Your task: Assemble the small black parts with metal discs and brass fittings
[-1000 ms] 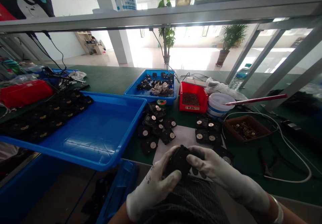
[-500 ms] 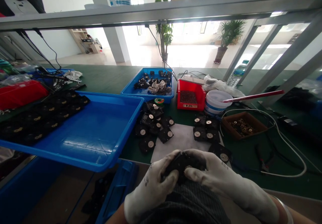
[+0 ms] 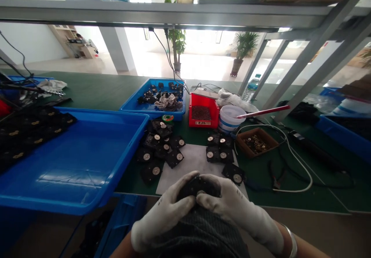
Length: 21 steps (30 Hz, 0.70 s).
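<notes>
Both hands wear white gloves and hold one flat black part between them, close to my body at the table's front edge. My left hand (image 3: pixel 166 207) is wrapped round the left side of this black part (image 3: pixel 193 188). Its right side is gripped by my right hand (image 3: pixel 228 204), with the thumb on the near face. Fingers cover much of the part. Ahead lies a white sheet (image 3: pixel 191 165). Black parts with silver discs are grouped at its left (image 3: pixel 162 146) and right (image 3: pixel 218 153); a single similar part (image 3: pixel 233 173) lies nearer my right hand.
A large blue tray (image 3: pixel 87 146) with rows of black parts stands left. Behind are a smaller blue tray (image 3: pixel 153 111), a red bin (image 3: pixel 203 113) and a white tub (image 3: pixel 230 118). Right are a cardboard box (image 3: pixel 256 142) of small metal pieces, pliers (image 3: pixel 276 176) and a white cable (image 3: pixel 308 173).
The view has turned to the right, so the bench things sit further left. Both hands still hold the black part, and the thumbs are closer together.
</notes>
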Each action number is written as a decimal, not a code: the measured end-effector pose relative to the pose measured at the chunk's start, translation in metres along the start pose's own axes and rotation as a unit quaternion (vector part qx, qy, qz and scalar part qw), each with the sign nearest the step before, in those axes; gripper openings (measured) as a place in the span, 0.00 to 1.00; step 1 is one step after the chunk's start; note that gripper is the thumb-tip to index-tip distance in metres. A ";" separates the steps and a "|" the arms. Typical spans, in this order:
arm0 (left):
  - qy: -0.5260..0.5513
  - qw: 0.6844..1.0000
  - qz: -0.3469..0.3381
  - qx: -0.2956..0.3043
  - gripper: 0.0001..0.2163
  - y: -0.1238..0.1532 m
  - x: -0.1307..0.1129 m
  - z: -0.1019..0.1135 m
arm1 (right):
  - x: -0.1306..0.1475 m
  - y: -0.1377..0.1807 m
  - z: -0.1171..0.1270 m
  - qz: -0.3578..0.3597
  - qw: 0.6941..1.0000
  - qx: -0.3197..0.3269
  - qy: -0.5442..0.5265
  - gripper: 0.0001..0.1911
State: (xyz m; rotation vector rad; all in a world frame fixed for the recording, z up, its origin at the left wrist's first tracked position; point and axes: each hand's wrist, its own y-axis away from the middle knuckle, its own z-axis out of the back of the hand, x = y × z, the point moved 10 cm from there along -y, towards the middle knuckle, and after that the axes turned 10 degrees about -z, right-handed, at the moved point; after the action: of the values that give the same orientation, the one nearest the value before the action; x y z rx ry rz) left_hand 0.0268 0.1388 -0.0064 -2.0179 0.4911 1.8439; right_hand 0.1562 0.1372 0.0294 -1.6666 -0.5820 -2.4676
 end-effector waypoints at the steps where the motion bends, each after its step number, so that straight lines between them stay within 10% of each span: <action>1: 0.062 0.998 0.022 0.003 0.25 -0.001 0.003 -0.006 | 0.001 0.004 0.005 0.006 0.999 -0.016 0.045 0.19; 6: 0.280 0.949 0.118 -0.083 0.28 0.008 0.025 -0.012 | -0.025 0.033 0.089 -0.027 0.957 -0.232 0.171 0.20; 9: 0.307 0.936 0.096 -0.143 0.27 0.012 0.027 0.002 | -0.061 0.052 0.139 -0.095 0.870 -0.335 0.348 0.22; 13: 0.329 0.927 0.064 -0.170 0.24 0.013 0.024 0.011 | -0.107 0.051 0.150 -0.124 0.801 -0.271 0.520 0.23; 21: 0.301 0.941 0.066 -0.136 0.18 0.016 0.021 0.004 | -0.132 0.046 0.156 -0.178 0.795 -0.256 0.520 0.20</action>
State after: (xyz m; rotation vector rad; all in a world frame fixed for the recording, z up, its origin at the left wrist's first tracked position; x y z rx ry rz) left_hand 0.0174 0.1266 -0.0285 -2.8126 0.5620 1.3856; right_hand 0.3578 0.1366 -0.0284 0.0223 -0.0491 -3.4266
